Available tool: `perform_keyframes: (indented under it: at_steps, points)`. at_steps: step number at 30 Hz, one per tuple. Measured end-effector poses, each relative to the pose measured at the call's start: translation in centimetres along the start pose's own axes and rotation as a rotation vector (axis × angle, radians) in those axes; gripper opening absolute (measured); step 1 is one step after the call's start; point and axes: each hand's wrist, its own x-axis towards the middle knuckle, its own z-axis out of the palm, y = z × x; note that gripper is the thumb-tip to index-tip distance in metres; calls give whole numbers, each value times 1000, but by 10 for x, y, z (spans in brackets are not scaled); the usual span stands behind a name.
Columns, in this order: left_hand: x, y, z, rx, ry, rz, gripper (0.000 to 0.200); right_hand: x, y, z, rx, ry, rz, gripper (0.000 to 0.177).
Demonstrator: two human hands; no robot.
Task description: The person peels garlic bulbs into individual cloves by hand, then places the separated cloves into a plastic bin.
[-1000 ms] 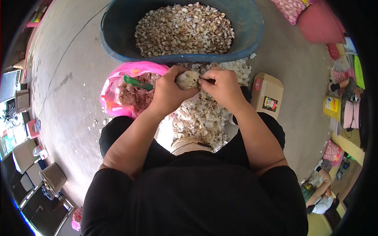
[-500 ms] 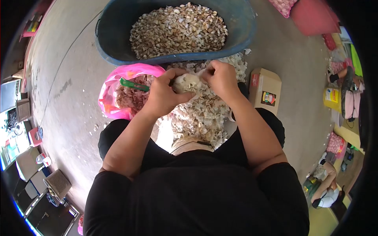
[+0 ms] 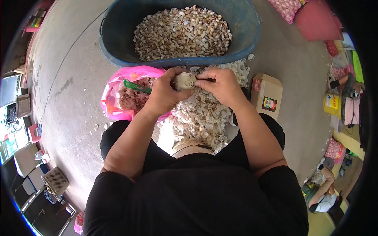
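A pale garlic bulb (image 3: 184, 82) is gripped by my left hand (image 3: 166, 89), its fingers and thumb curled around the left side. My right hand (image 3: 221, 84) pinches the bulb's right end between thumb and forefinger. Beneath both hands spreads a heap of loose garlic skins (image 3: 197, 118). To the left is a pink plastic bag (image 3: 108, 96) of pinkish-brown papery scraps, with a green-handled tool (image 3: 137, 86) lying on top; its other end is hidden. Just beyond the hands stands a large blue tub (image 3: 246, 35) with many separated garlic cloves (image 3: 185, 33) inside.
A cardboard box (image 3: 268, 94) sits on the concrete floor right of my knee. Far right are a red bag (image 3: 317, 19), a mesh sack of garlic (image 3: 284, 8), a yellow container (image 3: 332, 102) and other people. A dark cable (image 3: 65, 57) crosses the floor at left.
My right hand's fingers have come to the bulb's right end in a pinch. The bulb now shows a different side in my left hand. The whole view has shifted slightly.
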Motion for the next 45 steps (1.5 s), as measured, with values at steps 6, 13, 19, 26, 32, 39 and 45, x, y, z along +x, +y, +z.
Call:
perform_keyframes:
  at_steps: [6,13,19,26,32,39,45]
  points:
    - [-6,4,4,117,19,48,50,-8,-5,-1,-166,31,-125,11]
    - [-8,4,10,234,-2,26,49,-13,-4,11,-223,156,-148,9]
    - [-3,-2,3,-202,-172,-86,47,4,29,-4,-437,178,89,10]
    - [0,-3,-4,-173,-111,-120,49,-2,4,5,111,103,-191,11]
    - [-3,-2,-1,-147,-130,-101,49,-8,0,3,-206,90,-292,15]
    - [-1,-6,-3,-144,-180,-118,47,-12,-9,4,-308,47,-305,8]
    - [-2,-9,0,-240,-210,-119,50,-11,-9,-2,-250,-9,-268,10]
